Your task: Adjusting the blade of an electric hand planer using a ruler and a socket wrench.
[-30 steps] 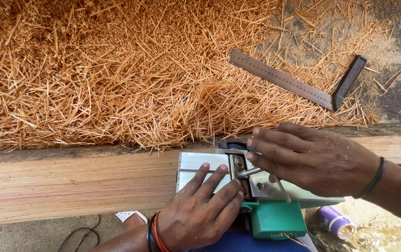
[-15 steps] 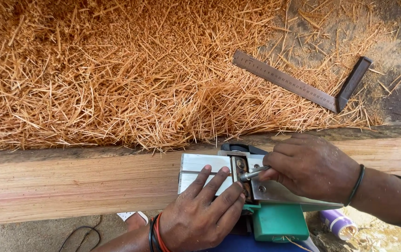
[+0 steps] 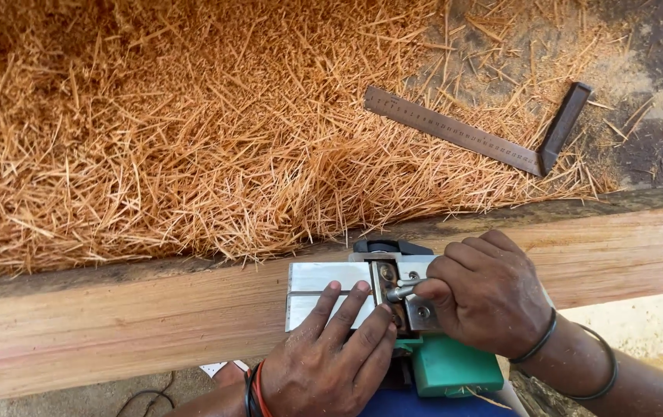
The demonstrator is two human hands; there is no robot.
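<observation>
Heap of orange-brown wood shavings (image 3: 192, 131) covering the ground beyond the fingers. A metal try square (image 3: 474, 135) with a dark handle lies on the shavings' thin edge, up and to the right of the fingers. Dark cable (image 3: 150, 395) lower left, partly hidden.

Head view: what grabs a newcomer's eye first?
The orange heap of wood shavings fills the upper left. Below it, both hands work on an upturned green planer lying on the plank: the left hand flat on its metal sole, the right hand holding a small tool at the blade slot. A square lies upper right.
</observation>
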